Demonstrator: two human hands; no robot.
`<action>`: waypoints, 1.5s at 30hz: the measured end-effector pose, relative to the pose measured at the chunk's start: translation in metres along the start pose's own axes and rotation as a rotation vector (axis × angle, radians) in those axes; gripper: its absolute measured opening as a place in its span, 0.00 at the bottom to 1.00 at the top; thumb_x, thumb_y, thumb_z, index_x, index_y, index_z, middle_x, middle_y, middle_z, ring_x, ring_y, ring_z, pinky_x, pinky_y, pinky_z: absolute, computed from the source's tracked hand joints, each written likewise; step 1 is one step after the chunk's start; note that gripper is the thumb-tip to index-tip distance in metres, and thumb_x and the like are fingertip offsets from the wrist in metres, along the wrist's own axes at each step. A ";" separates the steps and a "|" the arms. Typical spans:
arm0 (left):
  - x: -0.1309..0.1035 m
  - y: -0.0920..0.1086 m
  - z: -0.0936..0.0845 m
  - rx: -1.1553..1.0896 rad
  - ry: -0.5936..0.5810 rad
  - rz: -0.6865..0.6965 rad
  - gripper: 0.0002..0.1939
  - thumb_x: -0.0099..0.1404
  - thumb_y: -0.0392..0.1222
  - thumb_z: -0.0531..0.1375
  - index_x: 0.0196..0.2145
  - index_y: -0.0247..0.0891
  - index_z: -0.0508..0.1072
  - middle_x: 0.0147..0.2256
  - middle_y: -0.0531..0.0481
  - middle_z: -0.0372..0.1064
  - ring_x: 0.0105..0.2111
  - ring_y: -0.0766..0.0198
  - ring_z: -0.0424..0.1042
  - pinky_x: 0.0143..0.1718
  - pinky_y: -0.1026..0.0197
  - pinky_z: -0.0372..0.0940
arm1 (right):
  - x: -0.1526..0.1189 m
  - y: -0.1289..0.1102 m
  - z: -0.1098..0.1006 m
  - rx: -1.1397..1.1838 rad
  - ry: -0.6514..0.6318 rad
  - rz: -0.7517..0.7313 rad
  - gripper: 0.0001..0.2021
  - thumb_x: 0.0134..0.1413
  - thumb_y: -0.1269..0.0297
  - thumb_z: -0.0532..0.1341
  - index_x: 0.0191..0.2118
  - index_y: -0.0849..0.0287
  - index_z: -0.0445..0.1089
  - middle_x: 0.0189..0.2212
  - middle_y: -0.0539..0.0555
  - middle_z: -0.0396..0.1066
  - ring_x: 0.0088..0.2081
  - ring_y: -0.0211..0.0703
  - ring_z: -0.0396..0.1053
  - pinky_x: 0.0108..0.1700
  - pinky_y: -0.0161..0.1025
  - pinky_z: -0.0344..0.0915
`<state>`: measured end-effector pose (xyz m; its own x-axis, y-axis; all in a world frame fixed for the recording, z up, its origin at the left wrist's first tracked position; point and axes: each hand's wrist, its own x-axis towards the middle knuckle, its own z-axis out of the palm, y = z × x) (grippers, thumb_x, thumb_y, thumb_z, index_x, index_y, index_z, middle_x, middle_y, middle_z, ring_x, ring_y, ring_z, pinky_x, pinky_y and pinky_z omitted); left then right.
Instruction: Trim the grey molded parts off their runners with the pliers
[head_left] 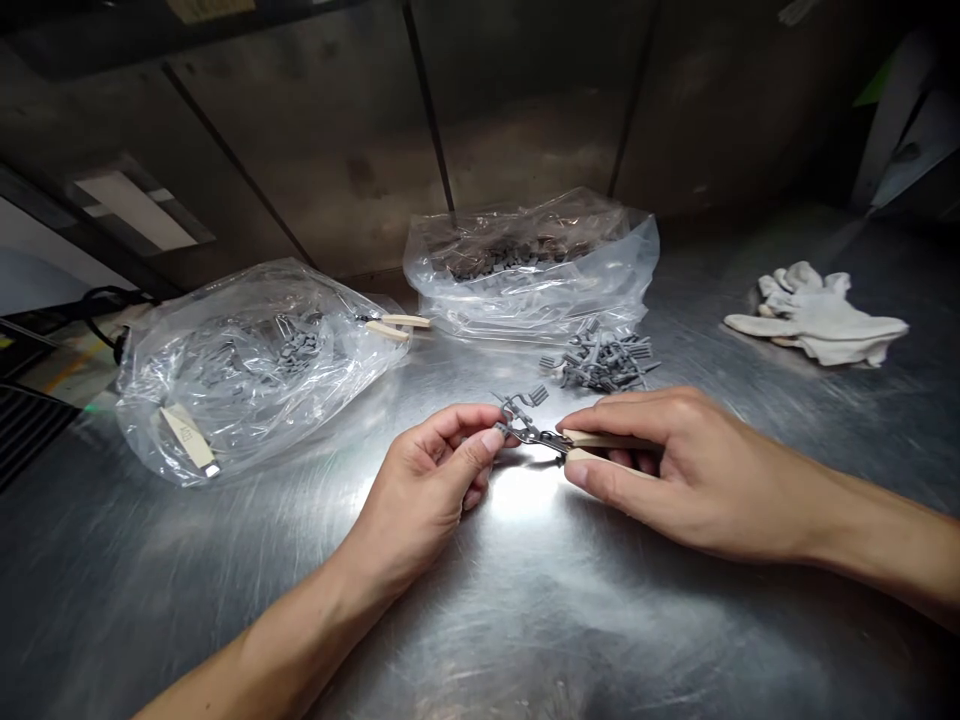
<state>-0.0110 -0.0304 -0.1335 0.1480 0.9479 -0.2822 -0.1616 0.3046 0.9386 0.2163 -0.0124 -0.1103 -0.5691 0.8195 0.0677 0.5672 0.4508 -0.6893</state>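
This looks like a workbench in a small workshop or factory, set up for handwork on little parts. The bench top is bare metal, dull grey and covered in fine scratches, and dark metal panels with straight seams stand behind it. Two clear plastic bags hold many small grey parts, and a loose pile of similar fork-shaped pieces lies in front of one bag. Pale-handled cutters are in use at the bench, with a crumpled white work glove off to the right. Black cables run along the left edge.
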 end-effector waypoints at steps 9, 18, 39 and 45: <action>0.001 -0.001 -0.001 0.067 0.014 0.020 0.11 0.62 0.45 0.69 0.41 0.40 0.78 0.26 0.56 0.68 0.23 0.74 0.61 0.23 0.71 0.56 | 0.001 -0.002 0.001 -0.051 0.020 -0.043 0.08 0.61 0.63 0.60 0.34 0.57 0.75 0.24 0.47 0.68 0.24 0.37 0.63 0.28 0.38 0.56; 0.000 0.000 0.000 0.076 0.024 0.006 0.12 0.62 0.44 0.69 0.41 0.38 0.77 0.25 0.56 0.66 0.23 0.74 0.60 0.22 0.71 0.55 | 0.000 -0.001 0.001 -0.068 0.020 -0.099 0.10 0.62 0.63 0.58 0.30 0.57 0.70 0.21 0.47 0.65 0.24 0.37 0.60 0.28 0.40 0.53; 0.001 0.012 0.002 -0.069 0.045 -0.044 0.07 0.63 0.40 0.64 0.38 0.36 0.72 0.36 0.47 0.74 0.24 0.72 0.59 0.24 0.69 0.55 | 0.001 0.005 -0.007 0.141 0.181 0.097 0.15 0.62 0.51 0.61 0.41 0.56 0.79 0.34 0.51 0.77 0.35 0.46 0.73 0.31 0.38 0.63; 0.002 0.012 0.002 0.154 -0.003 -0.073 0.14 0.64 0.50 0.64 0.31 0.38 0.67 0.24 0.58 0.57 0.21 0.72 0.50 0.21 0.68 0.46 | 0.003 0.005 -0.003 0.191 0.219 0.058 0.13 0.62 0.55 0.61 0.40 0.57 0.78 0.34 0.51 0.77 0.35 0.44 0.73 0.33 0.37 0.64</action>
<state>-0.0107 -0.0256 -0.1227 0.1567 0.9235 -0.3502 0.0014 0.3544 0.9351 0.2195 -0.0067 -0.1112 -0.3855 0.9080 0.1642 0.4608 0.3437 -0.8183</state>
